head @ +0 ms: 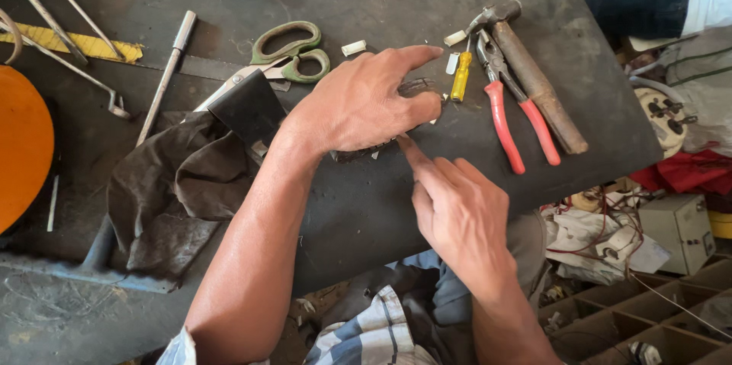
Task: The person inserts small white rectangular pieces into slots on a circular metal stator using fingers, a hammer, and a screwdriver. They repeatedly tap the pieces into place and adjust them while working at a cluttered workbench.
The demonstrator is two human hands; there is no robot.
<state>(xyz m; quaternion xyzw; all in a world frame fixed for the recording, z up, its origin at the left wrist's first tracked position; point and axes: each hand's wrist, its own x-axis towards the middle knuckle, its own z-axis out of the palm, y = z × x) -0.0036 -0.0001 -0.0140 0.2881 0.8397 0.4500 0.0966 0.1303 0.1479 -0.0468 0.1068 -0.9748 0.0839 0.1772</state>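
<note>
Left hand covering dark part, right hand just beside

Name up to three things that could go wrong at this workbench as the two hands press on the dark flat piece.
1. The left hand covers the dark flat piece while the right hand pokes its edge with one finger; it might slip.
2. The pliers and hammer lie close by; an elbow may knock them off.
3. Small white bits could scatter or get lost.

Head view, steeply down, close.
</note>
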